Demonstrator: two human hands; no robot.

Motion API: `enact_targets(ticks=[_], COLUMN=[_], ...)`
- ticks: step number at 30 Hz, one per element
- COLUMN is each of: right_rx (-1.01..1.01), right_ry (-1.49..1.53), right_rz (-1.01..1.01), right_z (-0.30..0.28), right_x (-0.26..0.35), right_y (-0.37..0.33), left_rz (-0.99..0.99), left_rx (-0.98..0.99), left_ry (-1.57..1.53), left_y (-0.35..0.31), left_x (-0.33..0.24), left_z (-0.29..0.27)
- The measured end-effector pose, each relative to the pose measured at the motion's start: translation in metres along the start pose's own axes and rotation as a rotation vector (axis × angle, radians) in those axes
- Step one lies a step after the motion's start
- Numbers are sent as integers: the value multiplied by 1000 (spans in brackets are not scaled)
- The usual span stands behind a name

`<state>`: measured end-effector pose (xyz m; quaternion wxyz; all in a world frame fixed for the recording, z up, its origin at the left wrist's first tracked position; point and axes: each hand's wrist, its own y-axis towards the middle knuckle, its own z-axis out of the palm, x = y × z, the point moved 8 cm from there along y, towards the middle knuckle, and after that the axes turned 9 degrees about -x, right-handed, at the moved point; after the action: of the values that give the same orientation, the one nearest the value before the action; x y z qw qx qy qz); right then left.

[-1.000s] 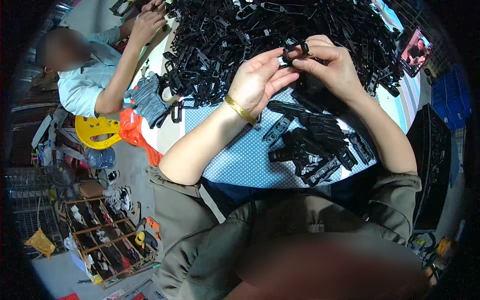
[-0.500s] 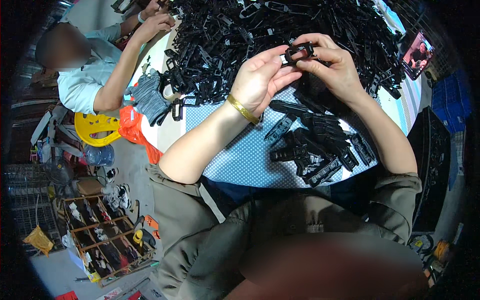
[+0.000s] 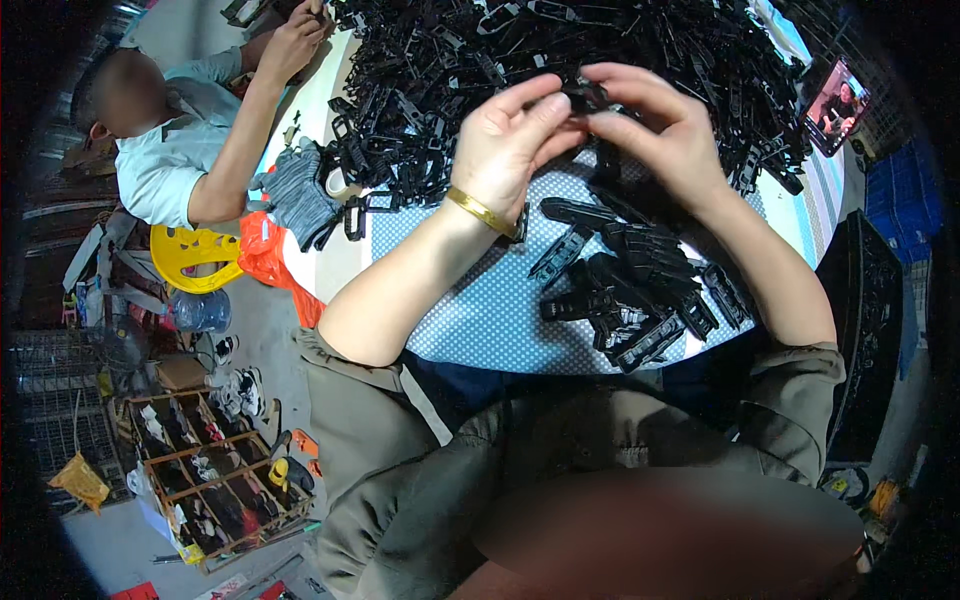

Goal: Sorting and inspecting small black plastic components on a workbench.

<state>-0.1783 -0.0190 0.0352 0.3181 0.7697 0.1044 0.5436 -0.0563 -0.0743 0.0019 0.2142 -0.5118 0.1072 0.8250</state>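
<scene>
**Small black part (image 3: 589,97) between the fingertips of two hands, at the near edge of the big heap (image 3: 430,80)**

To the left of the heap sits a co-worker (image 3: 165,165) in a light shirt, arms reaching toward its left edge. A grey glove (image 3: 297,197) lies just beside the heap's lower left side.

At the heap's near edge is the left hand (image 3: 505,135), with a gold bracelet (image 3: 482,211) on the wrist. Its thumb and index finger are slightly apart, their tips at the left end of the part. The part is blurred, so I cannot tell if they press it.

Nearer than the heap, a smaller pile (image 3: 640,265) of black pieces lies on a dotted cloth (image 3: 470,320). The right hand (image 3: 660,125) curves around the part's right side, thumb and index finger apart; whether they clamp it, I cannot tell.

Right of the heap stands a lit phone (image 3: 836,106).
</scene>
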Motion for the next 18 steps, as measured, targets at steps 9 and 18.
enact_targets(ticks=[9, 18], right_rx=[229, 335], right_ry=[141, 294], right_rz=[443, 427], right_z=[8, -6], right_x=[-20, -18], right_y=[-2, 10], left_rz=[180, 119], left_rx=[133, 256], left_ry=[272, 188], left_y=[-4, -15], left_x=[-16, -26], left_z=[11, 26])
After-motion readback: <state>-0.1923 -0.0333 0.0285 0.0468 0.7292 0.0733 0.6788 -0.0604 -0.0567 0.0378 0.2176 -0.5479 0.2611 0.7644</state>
